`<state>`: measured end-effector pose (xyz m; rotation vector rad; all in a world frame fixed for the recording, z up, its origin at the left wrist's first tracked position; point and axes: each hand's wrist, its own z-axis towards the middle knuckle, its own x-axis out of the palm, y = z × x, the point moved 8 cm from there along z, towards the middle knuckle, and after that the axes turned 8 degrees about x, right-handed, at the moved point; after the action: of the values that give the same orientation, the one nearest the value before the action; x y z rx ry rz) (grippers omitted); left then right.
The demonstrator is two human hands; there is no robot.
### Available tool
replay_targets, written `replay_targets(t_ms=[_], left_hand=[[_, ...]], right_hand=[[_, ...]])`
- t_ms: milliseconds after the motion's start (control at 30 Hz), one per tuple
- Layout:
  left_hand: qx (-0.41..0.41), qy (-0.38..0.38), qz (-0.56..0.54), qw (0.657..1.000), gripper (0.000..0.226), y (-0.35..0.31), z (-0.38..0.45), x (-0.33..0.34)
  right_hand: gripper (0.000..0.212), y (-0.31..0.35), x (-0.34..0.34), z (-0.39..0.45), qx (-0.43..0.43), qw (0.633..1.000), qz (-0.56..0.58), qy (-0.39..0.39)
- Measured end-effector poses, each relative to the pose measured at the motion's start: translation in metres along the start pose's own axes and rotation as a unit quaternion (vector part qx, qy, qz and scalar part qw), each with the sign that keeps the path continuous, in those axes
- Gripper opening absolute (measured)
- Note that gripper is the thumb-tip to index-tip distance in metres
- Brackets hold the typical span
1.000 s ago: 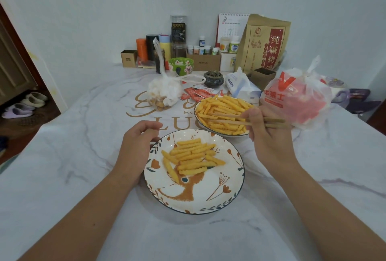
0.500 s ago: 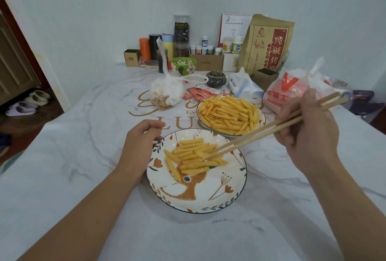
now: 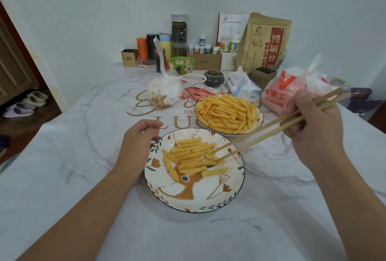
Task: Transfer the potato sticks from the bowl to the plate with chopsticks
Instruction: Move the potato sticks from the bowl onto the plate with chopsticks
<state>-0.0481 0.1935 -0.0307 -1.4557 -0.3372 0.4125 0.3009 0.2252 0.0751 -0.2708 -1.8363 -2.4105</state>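
Note:
A bowl [image 3: 258, 119] heaped with crinkle-cut potato sticks [image 3: 227, 112] stands just behind a white plate [image 3: 208, 200] painted with an orange deer. Several potato sticks [image 3: 192, 154] lie on the plate's far half. My right hand [image 3: 313, 127] grips a pair of wooden chopsticks [image 3: 271, 131], whose tips sit spread apart among the sticks at the plate's right side. My left hand [image 3: 137, 145] rests against the plate's left rim with its fingers curled at the edge.
A marble table [image 3: 62, 177] carries a knotted plastic bag of snacks [image 3: 165, 93], red sachets [image 3: 196, 93], a tissue pack [image 3: 242, 87], a red-and-white plastic bag [image 3: 279, 93] and a brown paper bag [image 3: 265, 41]. Jars, bottles and boxes line the back wall.
My right hand carried the chopsticks from the bowl over to the plate. Their tips have since spread apart, and one more stick lies at the plate's right. The left hand stayed at the rim.

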Motion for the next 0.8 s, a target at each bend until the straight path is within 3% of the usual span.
replay_targets(t_ms=[133, 200, 333, 600, 800], left_hand=[[0.003, -0.001, 0.004, 1.000, 0.027, -0.001, 0.000, 0.000], [0.004, 0.001, 0.006, 1.000, 0.027, -0.001, 0.000, 0.000], [0.004, 0.004, 0.011, 1.000, 0.029, -0.001, -0.001, 0.000], [0.002, 0.003, 0.009, 1.000, 0.027, -0.001, -0.001, 0.001], [0.000, 0.004, 0.005, 1.000, 0.029, -0.001, -0.001, 0.000]], right_hand=[[0.041, -0.004, -0.019, 0.004, -0.004, 0.993, 0.067, -0.099], [0.040, -0.004, -0.023, 0.004, -0.041, 0.991, 0.017, -0.129], [0.040, -0.008, -0.012, -0.001, -0.092, 0.985, -0.103, -0.102], [0.037, -0.024, 0.012, -0.005, -0.110, 0.979, -0.162, -0.051], [0.046, -0.037, 0.021, -0.002, -0.134, 0.963, -0.228, -0.043]])
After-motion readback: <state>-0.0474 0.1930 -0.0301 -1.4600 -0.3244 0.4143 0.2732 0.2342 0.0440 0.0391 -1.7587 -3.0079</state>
